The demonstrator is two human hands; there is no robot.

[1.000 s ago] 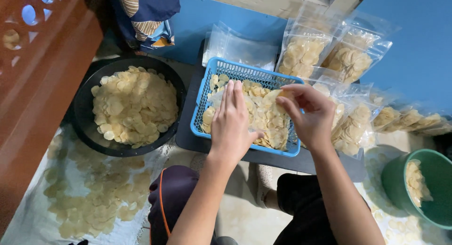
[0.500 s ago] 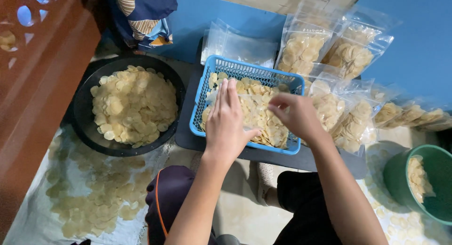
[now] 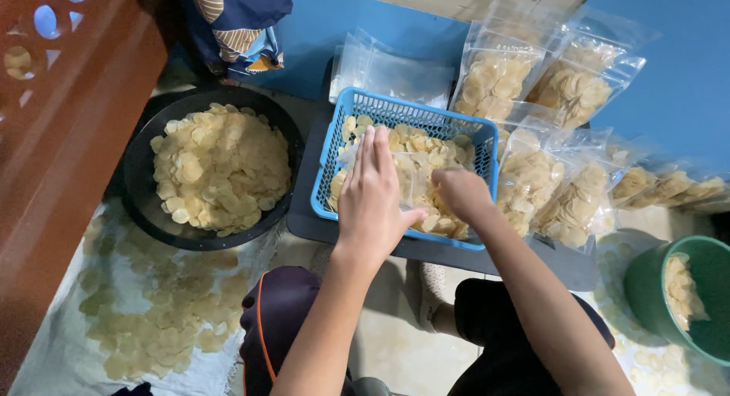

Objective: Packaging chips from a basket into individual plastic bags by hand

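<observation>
The left hand [image 3: 372, 194] was laid flat, fingers extended, on a clear plastic bag [image 3: 407, 175] inside the blue plastic mesh basket [image 3: 395, 111] of pale round chips. The right hand [image 3: 460, 192] was curled into the chips beside it. A round black basin [image 3: 141, 168] of chips sat left; filled clear pouches [image 3: 525, 183] crowded the right.

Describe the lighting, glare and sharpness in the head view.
Head view: soft, even indoor light; faint shadow under the blue basket; glare streaks on the clear filled bags; both hands, left and right, reasonably sharp; frame edges bend slightly from the wide lens; top-left corner dim.
</observation>
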